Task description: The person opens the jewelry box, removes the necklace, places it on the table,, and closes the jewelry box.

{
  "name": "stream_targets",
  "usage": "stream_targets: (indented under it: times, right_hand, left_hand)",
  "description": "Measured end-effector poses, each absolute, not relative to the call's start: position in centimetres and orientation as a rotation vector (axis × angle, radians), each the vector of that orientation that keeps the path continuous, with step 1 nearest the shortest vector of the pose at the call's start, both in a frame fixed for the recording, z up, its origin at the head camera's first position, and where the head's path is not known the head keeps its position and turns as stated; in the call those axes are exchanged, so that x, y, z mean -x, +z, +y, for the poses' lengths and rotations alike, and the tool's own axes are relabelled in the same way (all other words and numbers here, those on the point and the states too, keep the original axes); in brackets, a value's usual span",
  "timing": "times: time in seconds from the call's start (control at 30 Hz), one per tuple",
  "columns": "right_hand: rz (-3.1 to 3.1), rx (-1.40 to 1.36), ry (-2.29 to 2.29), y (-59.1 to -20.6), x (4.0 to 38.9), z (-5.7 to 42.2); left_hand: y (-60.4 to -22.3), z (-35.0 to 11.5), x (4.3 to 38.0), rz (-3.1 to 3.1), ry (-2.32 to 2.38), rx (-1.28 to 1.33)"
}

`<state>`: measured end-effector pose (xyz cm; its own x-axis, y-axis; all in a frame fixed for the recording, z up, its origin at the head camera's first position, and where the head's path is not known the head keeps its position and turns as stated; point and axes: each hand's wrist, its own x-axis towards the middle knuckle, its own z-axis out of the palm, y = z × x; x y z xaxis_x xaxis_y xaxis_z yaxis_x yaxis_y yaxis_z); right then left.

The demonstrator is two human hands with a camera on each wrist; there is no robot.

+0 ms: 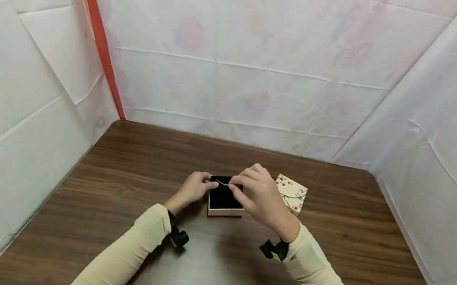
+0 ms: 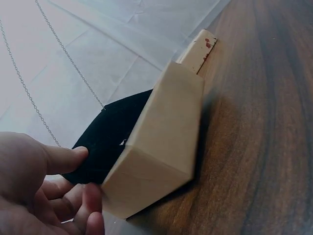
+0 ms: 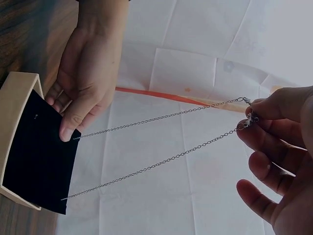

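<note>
From my remote station I see a screened-off booth; what building surrounds it I cannot tell. Creased, flower-printed white cloth point(image 1: 288, 49) hangs behind the wood-grain bench point(image 1: 221, 266) and along both its sides; a red strip point(image 1: 102, 43) runs down to the bench's far left corner.

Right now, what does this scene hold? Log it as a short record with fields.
Left hand: pinches the edge of the black insert
Right hand: pinches the chain at its far end
Chain: two strands, running from insert to right hand
Box: open, on the wooden table
Patterned piece: likely the lid, right of the box
</note>
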<state>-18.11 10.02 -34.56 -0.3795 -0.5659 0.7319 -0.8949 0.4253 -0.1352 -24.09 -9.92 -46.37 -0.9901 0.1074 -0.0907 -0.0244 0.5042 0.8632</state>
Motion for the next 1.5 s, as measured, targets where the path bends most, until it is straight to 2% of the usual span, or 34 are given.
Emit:
stream_targets:
  times: [0.83, 1.5]
  right_hand:
    - [-2.086, -1.223, 0.706, -33.9, 18.2, 9.8]
    - [-2.032, -1.231, 0.718, -33.6, 17.8, 9.7]
  left_hand:
    - [-45.4, -10.7, 24.4, 2.54, 1.542, -0.182]
    - [-45.6, -10.4, 23.9, 2.559, 1.654, -0.011]
